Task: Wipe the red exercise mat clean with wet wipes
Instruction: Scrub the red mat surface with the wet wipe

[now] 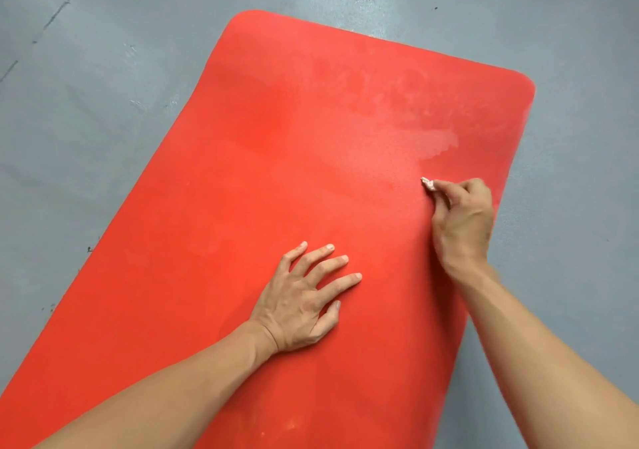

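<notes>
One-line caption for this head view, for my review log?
Left hand flat on the red mat while the right hand pinches a small white wipe near the mat's right edge, grey floor around.

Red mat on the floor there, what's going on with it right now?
A person is wiping the red mat, which lies flat on a grey floor. The left hand rests flat on the mat with fingers spread, apparently steadying it. The right hand pinches a small bunched white wipe against the mat near its right edge. A pale, wet-looking patch shows just beyond the wipe, toward the far end.
</notes>
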Demonstrator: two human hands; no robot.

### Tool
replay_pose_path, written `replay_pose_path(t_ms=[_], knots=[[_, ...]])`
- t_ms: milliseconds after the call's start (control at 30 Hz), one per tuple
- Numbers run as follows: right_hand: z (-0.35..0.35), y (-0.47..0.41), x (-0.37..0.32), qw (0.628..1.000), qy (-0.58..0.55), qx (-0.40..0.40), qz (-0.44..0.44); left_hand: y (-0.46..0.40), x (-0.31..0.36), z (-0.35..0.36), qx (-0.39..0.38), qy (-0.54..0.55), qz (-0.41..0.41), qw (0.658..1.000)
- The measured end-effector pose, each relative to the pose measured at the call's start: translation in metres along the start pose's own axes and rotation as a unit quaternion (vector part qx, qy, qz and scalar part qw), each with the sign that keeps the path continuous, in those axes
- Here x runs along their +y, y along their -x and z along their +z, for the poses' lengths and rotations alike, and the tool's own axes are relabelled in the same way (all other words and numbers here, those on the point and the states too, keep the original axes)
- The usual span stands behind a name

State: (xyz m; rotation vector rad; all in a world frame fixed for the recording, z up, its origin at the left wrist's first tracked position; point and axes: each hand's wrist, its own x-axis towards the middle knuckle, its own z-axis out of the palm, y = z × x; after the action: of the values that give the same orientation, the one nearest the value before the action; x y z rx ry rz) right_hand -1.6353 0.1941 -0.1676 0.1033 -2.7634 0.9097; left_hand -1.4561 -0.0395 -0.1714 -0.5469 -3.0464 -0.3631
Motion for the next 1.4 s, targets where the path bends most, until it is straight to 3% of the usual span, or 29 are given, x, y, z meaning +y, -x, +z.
replay_pose_path(t_ms=[33, 100, 200, 267, 333, 400, 467, 533, 700, 967, 1200, 1400], knots=[[0.003, 0.007, -0.008, 1.000, 0.001, 0.013, 0.025, 0.000, 0.000, -0.001, -0.003, 0.000, 0.000, 1.000], [0.009, 0.034, -0.032, 0.999, -0.015, -0.015, -0.024, 0.000, 0.002, 0.000, -0.003, 0.002, 0.000, 1.000], [0.002, 0.080, -0.052, 0.952, -0.040, -0.163, -0.256, 0.000, 0.003, 0.000, -0.009, -0.006, 0.004, 1.000], [-0.008, 0.069, -0.036, 0.913, -0.011, -0.202, -0.355, -0.001, 0.002, -0.001, -0.016, -0.007, 0.004, 1.000], [-0.010, 0.037, -0.010, 0.939, 0.024, -0.152, -0.309, -0.002, 0.002, -0.002, -0.014, -0.001, 0.002, 1.000], [-0.010, 0.003, 0.013, 0.981, 0.035, -0.070, -0.175, 0.000, 0.002, -0.001, -0.015, 0.006, 0.002, 1.000], [-0.002, -0.008, 0.019, 0.997, 0.012, -0.016, -0.073, 0.001, 0.002, 0.000, -0.015, 0.005, 0.002, 1.000], [0.006, -0.002, 0.017, 0.999, 0.009, 0.016, -0.035, -0.003, 0.003, -0.003, -0.018, 0.017, 0.002, 1.000], [0.010, 0.003, 0.021, 0.998, 0.044, 0.021, -0.037, -0.037, -0.016, -0.012, 0.005, 0.024, 0.036, 0.999], [0.013, 0.002, 0.016, 0.995, 0.093, 0.003, -0.017, -0.114, -0.037, -0.012, 0.015, 0.009, -0.013, 1.000], [0.016, 0.000, 0.016, 0.992, 0.125, -0.006, -0.024, -0.119, -0.005, 0.004, 0.018, 0.031, -0.089, 0.995], [0.016, -0.001, 0.017, 0.991, 0.131, -0.020, -0.022, -0.120, -0.003, 0.009, 0.014, 0.010, -0.090, 0.996]])
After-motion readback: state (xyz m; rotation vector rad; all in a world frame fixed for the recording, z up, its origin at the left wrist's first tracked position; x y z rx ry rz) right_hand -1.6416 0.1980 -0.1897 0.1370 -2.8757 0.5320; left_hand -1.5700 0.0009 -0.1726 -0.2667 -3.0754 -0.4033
